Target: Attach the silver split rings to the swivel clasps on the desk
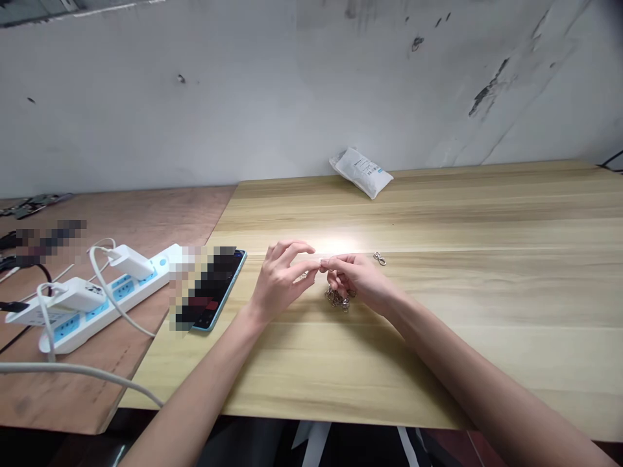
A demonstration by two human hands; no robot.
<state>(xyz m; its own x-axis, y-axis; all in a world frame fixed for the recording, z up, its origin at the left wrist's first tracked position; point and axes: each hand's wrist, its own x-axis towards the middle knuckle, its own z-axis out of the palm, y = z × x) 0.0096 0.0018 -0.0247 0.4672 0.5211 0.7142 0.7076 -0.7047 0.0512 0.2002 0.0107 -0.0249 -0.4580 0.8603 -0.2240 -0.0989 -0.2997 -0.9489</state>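
Both hands meet over the middle of a light wooden table [438,337]. My left hand [280,279] pinches a small metal ring [304,275] between thumb and fingertips, the other fingers curled above. My right hand [357,277] is closed, its fingertips touching the left hand's at the ring. Under the right hand lies a small heap of metal clasps [337,299]. One single clasp [379,259] lies on the table just right of the right hand.
A phone [214,288] lies left of my hands at the table's edge. A white power strip [92,295] with chargers and cables sits on the darker board at left. A white packet [361,171] lies near the wall.
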